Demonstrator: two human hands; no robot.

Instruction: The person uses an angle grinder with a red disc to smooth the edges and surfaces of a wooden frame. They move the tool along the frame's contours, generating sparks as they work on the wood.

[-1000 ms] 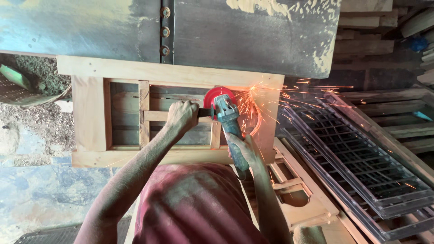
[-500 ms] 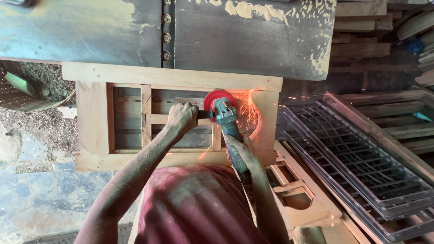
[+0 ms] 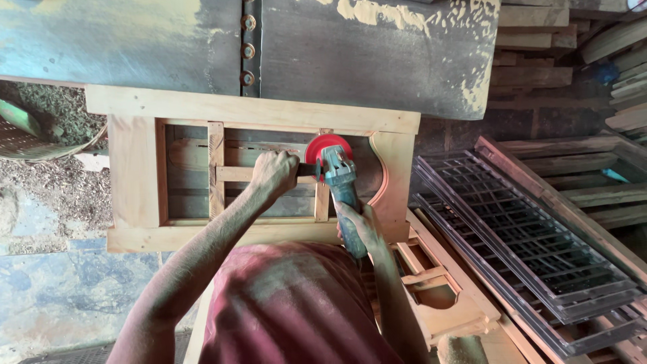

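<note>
Change: Sparks that had sprayed from the disc toward the stacked grilles were gone by this moment; the grinder sat at nearly the same spot on the frame, and the view had shifted only slightly.
Landmark: wooden frame (image 3: 135,175), a pale rectangular piece with inner slats, lying flat below a dark metal panel (image 3: 364,54).
Tool: angle grinder (image 3: 339,185), teal body with a red disc (image 3: 325,146), lay over the frame's right part, the disc just beside the curved cut-out on the frame's right side.
Left hand: left hand (image 3: 273,172) was closed in a fist around the grinder's side handle, over the frame's middle slats.
Right hand: right hand (image 3: 360,226) was wrapped around the rear of the grinder's body, near the frame's lower right edge.
Step in hand: judging by the two-handed hold and the disc's place, grinding or sanding near the curved inner edge seemed to be at a pause, or the disc was off the spot that sparked.
Next move calls for: by my reading, a firm two-handed hold and a level disc against the wood.
Surroundings: metal grilles (image 3: 532,249) leaned in a stack to the right of the frame; sawdust (image 3: 60,182) lay to its left.
</note>
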